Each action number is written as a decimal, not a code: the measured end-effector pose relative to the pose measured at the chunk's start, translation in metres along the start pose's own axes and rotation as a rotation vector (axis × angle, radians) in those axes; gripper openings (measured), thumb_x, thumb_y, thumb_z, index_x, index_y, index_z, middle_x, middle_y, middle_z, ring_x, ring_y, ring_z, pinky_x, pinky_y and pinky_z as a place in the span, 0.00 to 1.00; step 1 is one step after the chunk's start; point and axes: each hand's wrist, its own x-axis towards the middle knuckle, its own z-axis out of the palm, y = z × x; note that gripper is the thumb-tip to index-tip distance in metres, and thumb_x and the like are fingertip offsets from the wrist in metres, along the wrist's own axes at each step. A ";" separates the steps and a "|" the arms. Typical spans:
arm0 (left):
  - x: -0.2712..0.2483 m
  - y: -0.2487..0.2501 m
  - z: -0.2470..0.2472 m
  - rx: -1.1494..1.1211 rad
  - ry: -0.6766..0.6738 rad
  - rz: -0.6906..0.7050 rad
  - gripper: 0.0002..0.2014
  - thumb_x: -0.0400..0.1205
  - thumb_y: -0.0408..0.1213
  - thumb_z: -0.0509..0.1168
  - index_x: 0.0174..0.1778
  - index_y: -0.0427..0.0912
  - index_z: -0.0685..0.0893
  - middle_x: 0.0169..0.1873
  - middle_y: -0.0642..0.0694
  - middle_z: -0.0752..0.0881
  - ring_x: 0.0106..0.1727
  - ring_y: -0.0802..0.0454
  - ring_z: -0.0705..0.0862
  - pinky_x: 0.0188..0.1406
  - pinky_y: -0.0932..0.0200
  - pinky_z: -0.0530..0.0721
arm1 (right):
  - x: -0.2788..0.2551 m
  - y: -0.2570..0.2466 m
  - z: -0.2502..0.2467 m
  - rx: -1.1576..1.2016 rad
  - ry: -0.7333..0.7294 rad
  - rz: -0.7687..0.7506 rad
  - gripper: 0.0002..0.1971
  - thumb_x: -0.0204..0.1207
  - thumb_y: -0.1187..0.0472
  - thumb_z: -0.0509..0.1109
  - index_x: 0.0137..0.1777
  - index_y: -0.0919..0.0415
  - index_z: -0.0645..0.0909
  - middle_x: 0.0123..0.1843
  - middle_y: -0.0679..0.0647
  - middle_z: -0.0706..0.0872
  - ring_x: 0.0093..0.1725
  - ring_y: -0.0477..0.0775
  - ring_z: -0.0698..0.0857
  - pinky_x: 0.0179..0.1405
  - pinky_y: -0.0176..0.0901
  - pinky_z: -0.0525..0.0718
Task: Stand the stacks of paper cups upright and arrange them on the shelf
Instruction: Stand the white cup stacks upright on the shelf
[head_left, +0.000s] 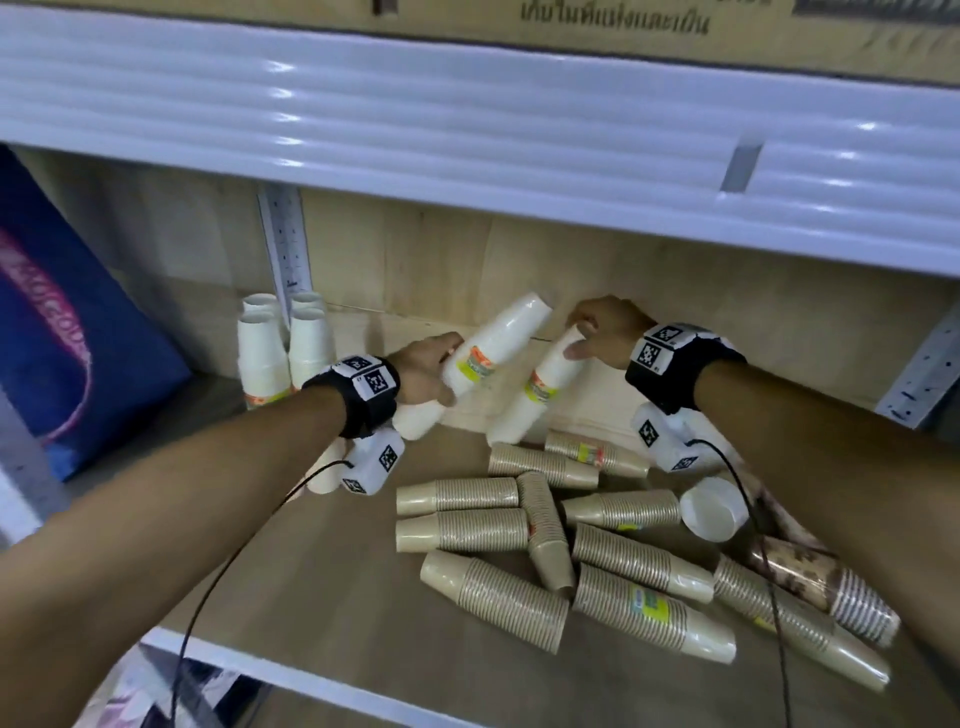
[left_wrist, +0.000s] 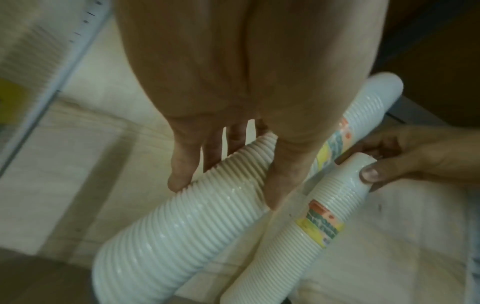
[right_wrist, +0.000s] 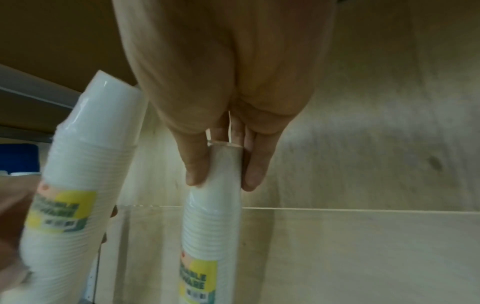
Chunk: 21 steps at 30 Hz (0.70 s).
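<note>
My left hand (head_left: 447, 379) (left_wrist: 226, 193) grips a long white cup stack (head_left: 488, 353) (left_wrist: 182, 226) near its middle; the stack is lifted and tilts up to the right. The right hand (head_left: 579, 338) (right_wrist: 222, 183) pinches the narrow top end of a second white stack (head_left: 540, 389) (right_wrist: 213, 236) (left_wrist: 311, 236), which leans with its wide end on the wooden shelf (head_left: 311, 597). Both stacks carry yellow labels. Several white stacks (head_left: 260, 353) stand upright at the back left corner.
Several brown cup stacks (head_left: 467, 519) lie jumbled on the shelf's right half, with a patterned stack (head_left: 831, 587) and a lying white stack (head_left: 711, 509). A blue bag (head_left: 62, 338) leans at left. The white upper shelf edge (head_left: 467, 130) hangs overhead.
</note>
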 end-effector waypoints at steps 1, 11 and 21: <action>-0.001 -0.004 -0.003 -0.052 0.040 -0.014 0.30 0.69 0.30 0.78 0.65 0.44 0.74 0.58 0.45 0.84 0.58 0.44 0.83 0.60 0.44 0.83 | 0.001 -0.009 0.000 -0.002 0.010 -0.015 0.22 0.69 0.58 0.80 0.63 0.59 0.83 0.56 0.51 0.81 0.56 0.52 0.82 0.49 0.37 0.74; -0.011 -0.047 0.019 -0.372 0.255 -0.144 0.33 0.70 0.24 0.77 0.70 0.39 0.73 0.59 0.44 0.84 0.63 0.43 0.81 0.67 0.40 0.80 | 0.007 -0.083 0.021 0.024 -0.008 -0.097 0.25 0.75 0.60 0.75 0.72 0.57 0.77 0.73 0.54 0.76 0.71 0.53 0.77 0.66 0.40 0.76; 0.005 -0.073 0.042 -0.360 0.218 -0.178 0.36 0.65 0.27 0.79 0.70 0.43 0.74 0.61 0.45 0.84 0.65 0.43 0.82 0.66 0.38 0.81 | 0.012 -0.124 0.044 0.060 -0.083 -0.134 0.30 0.78 0.62 0.72 0.79 0.58 0.69 0.79 0.54 0.72 0.76 0.52 0.73 0.59 0.30 0.68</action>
